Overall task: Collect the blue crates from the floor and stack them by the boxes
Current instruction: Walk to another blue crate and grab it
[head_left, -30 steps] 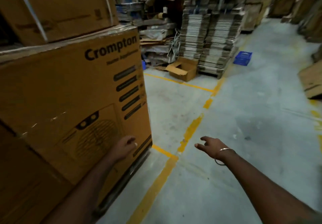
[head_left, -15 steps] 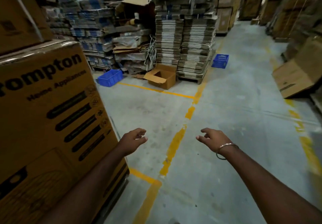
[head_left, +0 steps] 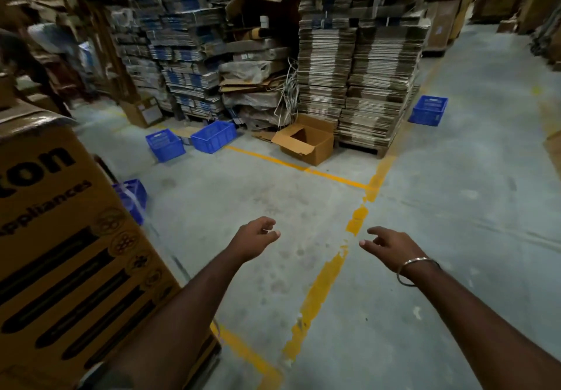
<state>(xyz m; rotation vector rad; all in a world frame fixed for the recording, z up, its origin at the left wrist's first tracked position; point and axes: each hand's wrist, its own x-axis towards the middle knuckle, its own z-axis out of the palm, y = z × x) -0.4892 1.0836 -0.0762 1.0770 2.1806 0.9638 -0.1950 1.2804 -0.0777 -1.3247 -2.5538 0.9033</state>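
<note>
Hands in mid-air over a warehouse floor [head_left: 455,207], both empty. Left hand [head_left: 253,238] and right hand [head_left: 390,245] are held forward, fingers loosely spread and slightly curled, gripping nothing; a bangle [head_left: 416,269] circles the right wrist.

Four blue crates rest on the floor, none yet stacked. Nearest crate [head_left: 132,198] lies at about 10 o'clock from the left hand, partly hidden behind the printed carton [head_left: 69,253] at the left edge, so its long axis cannot be told. Tilted crate [head_left: 165,145] and the long crate [head_left: 214,136] sit just beside one another at about 11 o'clock, near the foot of the flattened cardboard stacks [head_left: 358,80]; the long crate's axis runs from lower left to upper right. Far crate [head_left: 428,110] stands at about 1 o'clock of the right hand, well apart from the others, beside the same stacks. An open box [head_left: 306,139] lies between the two groups.

Judgement: the approach step is in hand. The left hand is the nearer to three of the four crates, which favours a leftward reach or turn; the far crate would suit the right hand.
</note>
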